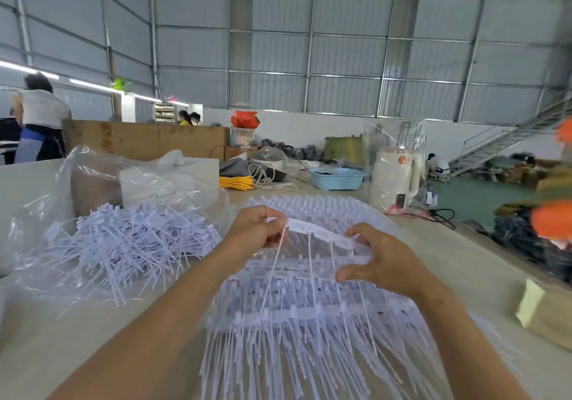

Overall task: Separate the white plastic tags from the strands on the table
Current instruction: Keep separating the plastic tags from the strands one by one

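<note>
A wide stack of joined white plastic tag strips (309,316) lies on the table before me, thin strands pointing toward me. I hold one strip of joined tags (322,232) lifted above the stack. My left hand (257,226) pinches its left end, where one tag hangs down by its strand. My right hand (383,260) grips the strip's right end with curled fingers. A loose heap of separated tags (130,238) lies to the left on a clear plastic sheet (43,207).
The table (62,337) stretches ahead. A brown box (551,316) sits at the right edge. Farther back stand a blue basket (337,178), a yellow cord bundle (236,182), a white bagged appliance (391,176) and a black cable (439,214). People work in the background at left.
</note>
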